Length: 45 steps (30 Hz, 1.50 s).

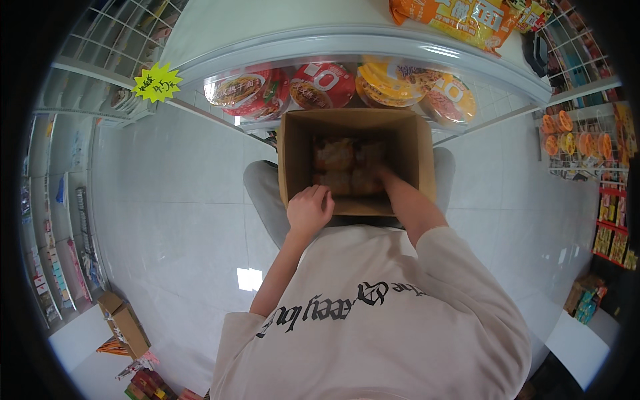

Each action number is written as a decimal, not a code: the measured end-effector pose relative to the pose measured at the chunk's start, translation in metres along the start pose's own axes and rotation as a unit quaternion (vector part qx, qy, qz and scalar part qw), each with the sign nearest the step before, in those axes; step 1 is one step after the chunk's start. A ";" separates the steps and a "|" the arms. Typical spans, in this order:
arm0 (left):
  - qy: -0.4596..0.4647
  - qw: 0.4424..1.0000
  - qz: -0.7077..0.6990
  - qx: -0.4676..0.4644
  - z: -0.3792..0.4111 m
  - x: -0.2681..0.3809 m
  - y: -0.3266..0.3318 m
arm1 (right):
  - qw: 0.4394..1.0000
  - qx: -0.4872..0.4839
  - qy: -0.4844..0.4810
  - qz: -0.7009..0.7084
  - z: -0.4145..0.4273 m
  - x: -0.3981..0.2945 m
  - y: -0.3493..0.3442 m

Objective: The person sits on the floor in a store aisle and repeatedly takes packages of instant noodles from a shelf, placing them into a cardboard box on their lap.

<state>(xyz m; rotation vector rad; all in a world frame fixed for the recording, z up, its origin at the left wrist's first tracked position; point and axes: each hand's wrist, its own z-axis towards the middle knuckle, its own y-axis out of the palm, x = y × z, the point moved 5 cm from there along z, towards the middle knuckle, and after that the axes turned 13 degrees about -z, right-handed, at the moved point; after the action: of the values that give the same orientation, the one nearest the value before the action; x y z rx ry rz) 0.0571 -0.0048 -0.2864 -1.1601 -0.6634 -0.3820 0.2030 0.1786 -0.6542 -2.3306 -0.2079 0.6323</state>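
An open cardboard box [423, 150] stands before me, between my knees. Packaged food items [334, 155] lie in its dim bottom, apparently noodle packs, though shadow blurs them. Curled over the near left rim is my left hand [311, 206], gripping the box. My right arm reaches down inside, where my right hand [378, 173] is at the packs on the right side. Blur and shade hide its fingers, so I cannot tell whether it holds one.
Just beyond the box, a shelf carries red noodle bowls [322, 85] and yellow noodle bowls [390, 82]. Orange noodle bags [457, 20] lie on the shelf above, behind a clear front edge [360, 42]. A yellow price tag [157, 82] hangs left. Another carton [125, 325] sits lower left.
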 end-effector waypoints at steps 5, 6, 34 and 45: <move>-0.002 1.000 0.012 0.002 -0.010 -0.008 0.001 | 0.987 -0.024 0.038 -0.152 -0.066 -0.052 -0.053; -0.002 1.000 0.011 0.004 -0.012 -0.009 0.001 | 0.982 -0.058 0.050 -0.175 -0.075 -0.064 -0.073; -0.031 0.999 -0.004 -0.030 -0.008 -0.006 0.000 | 0.955 -0.070 -0.084 -0.276 -0.050 -0.060 -0.029; 0.051 0.980 -0.179 0.077 0.089 0.047 -0.080 | 0.944 0.163 -0.288 -0.003 -0.244 -0.192 -0.181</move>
<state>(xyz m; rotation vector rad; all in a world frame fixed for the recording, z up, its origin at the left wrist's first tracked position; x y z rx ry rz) 0.0197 0.0510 -0.1765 -0.8676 -0.7983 -0.6781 0.1627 0.1069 -0.3047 -1.7792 -0.3442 1.2377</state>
